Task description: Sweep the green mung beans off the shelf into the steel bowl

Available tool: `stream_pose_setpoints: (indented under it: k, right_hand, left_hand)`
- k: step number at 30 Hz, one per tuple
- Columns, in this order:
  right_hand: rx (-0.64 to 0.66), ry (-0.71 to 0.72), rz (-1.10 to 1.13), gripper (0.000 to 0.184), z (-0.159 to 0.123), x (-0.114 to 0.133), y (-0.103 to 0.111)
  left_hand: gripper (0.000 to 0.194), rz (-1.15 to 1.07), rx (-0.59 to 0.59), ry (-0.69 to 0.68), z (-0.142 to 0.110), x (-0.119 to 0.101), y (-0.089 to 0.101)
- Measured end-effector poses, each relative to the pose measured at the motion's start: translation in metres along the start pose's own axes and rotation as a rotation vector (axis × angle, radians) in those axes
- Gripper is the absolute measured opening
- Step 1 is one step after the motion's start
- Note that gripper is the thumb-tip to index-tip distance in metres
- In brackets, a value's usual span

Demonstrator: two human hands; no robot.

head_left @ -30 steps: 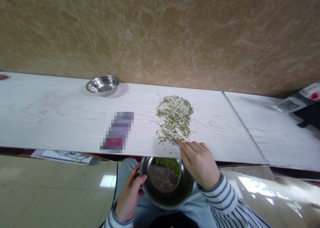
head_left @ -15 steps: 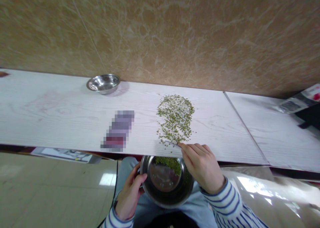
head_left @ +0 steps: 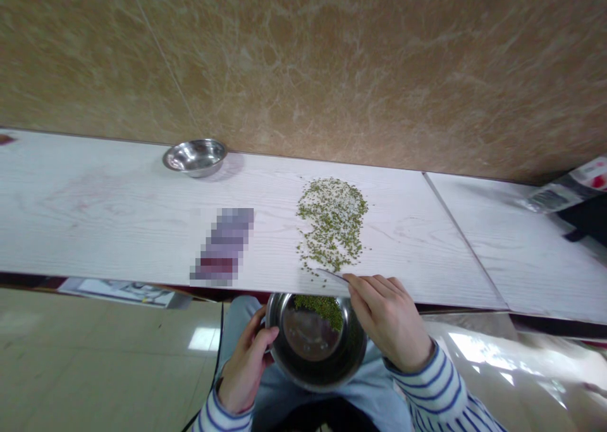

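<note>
The left hand (head_left: 245, 365) is gripping the side of a big metal bowl (head_left: 318, 381). The bowl is sitting just below the edge of the white table (head_left: 118, 223), and small green beans (head_left: 327, 310) are lying in it on the far side. The right hand (head_left: 391, 315) is pinching a thin tool (head_left: 332, 275) near more green beans (head_left: 332, 220), which are lying loose on the table. A small metal bowl (head_left: 195, 158) is sitting by the wall (head_left: 303, 65). A clear packet (head_left: 552, 198) is lying far right, its writing too blurry to read.
</note>
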State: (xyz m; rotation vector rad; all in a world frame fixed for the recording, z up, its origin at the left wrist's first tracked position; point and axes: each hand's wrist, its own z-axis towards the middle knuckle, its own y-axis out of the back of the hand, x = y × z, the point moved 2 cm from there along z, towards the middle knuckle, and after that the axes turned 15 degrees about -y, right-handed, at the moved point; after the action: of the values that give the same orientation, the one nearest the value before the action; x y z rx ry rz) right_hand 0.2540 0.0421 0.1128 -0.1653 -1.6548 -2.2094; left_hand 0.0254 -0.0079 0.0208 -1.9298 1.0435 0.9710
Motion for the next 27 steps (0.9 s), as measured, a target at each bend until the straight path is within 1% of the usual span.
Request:
stream_pose_setpoints:
  k: [4,9,16,24,27]
  right_hand:
    - [0.004,0.005,-0.011,0.02,0.0019,0.0019,-0.0011]
    - [0.008,0.025,-0.011,0.021,0.0049,0.0044,-0.0028]
    - [0.011,0.03,0.011,0.02,0.0039,0.0056,-0.0011]
    - [0.012,0.036,-0.003,0.021,0.0077,0.0065,-0.0039]
    - [0.017,0.043,-0.002,0.021,0.007,0.006,-0.0034]
  left_hand:
    - [0.061,0.01,0.031,0.025,0.0027,0.0009,0.0023]
    - [0.065,-0.013,-0.002,0.051,0.0043,0.0025,0.0044]
    - [0.06,-0.042,-0.034,0.053,0.004,0.0043,0.004]
    - [0.06,-0.036,0.005,0.052,0.0051,0.0054,0.0066]
    - [0.059,-0.035,-0.002,0.041,0.0054,0.0056,0.0075]
